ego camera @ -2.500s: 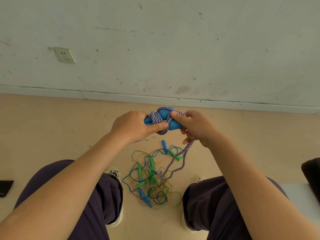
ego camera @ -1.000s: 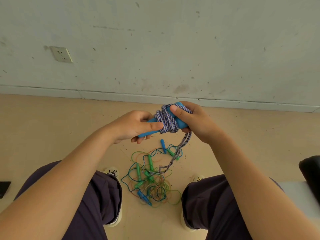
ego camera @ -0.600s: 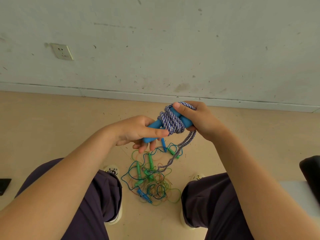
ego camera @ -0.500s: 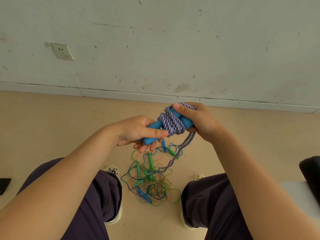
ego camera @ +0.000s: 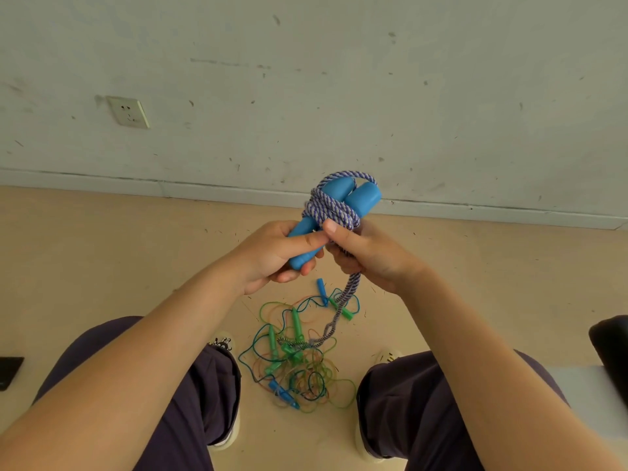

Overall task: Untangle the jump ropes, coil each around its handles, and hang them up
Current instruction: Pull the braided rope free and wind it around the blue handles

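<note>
Head view, left to right. Dark flat object at the far left edge, lying on the tan floor; too little shows to identify it. White wall socket low on the scuffed pale wall, above a pale skirting strip. Left hand: grip closed around the lower ends of the two blue plastic handles, thumb laid across them, fingers curled underneath. Handles lie side by side, tilted up and to the right, rounded ends toward the wall. Purple-and-white braided rope coiled several turns around their middle, one loop passing over the upper ends. Right hand: grip closed on the braided rope just below the coil, thumb tip pressing the wraps, touching the left thumb. From under this hand the rope's free length hangs down to the floor and ends in the tangle. Tangle of thin green, blue and orange cords with small green and blue handles lies on the floor between the person's knees, dark trousers on either side, pale shoes visible at both cuffs. Black rounded object at the right edge, resting on a pale surface; identity unclear.
</note>
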Available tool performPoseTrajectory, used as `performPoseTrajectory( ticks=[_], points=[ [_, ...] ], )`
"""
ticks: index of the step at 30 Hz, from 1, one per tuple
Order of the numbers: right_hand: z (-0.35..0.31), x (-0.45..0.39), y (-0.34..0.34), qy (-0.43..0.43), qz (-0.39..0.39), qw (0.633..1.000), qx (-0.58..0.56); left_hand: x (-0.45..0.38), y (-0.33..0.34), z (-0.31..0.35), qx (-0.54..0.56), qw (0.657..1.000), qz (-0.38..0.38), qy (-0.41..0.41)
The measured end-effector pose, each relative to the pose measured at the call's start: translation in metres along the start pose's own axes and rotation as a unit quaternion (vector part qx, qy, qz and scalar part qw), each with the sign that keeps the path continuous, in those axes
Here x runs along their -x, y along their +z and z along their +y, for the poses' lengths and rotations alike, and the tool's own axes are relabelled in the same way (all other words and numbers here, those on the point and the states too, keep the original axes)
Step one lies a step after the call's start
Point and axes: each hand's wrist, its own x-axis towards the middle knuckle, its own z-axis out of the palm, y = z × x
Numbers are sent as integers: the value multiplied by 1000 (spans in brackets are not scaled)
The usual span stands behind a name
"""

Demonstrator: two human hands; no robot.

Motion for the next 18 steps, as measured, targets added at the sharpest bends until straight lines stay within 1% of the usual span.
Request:
performPoseTrajectory(
  ticks=[3,6,10,13,15,18],
  points=[
    [-5,-1,2,3,22,1000,6,-2,2,-1,11,999,35,1],
    [-6,0,-1,30,23,999,14,-4,1,-3,14,998,67,-12],
    [-6,0,-7,56,9,998,33,-4,0,-2,7,997,78,-20],
    [-5,3,-16,94,32,992,74,-5,-5,-1,4,996,91,-19],
    [-3,5,-19,105,49,987,112,-6,-9,-1,-15,993,112,-16],
    [-2,8,-17,90,58,983,151,-7,-13,-1,-66,987,143,-20]
  ],
)
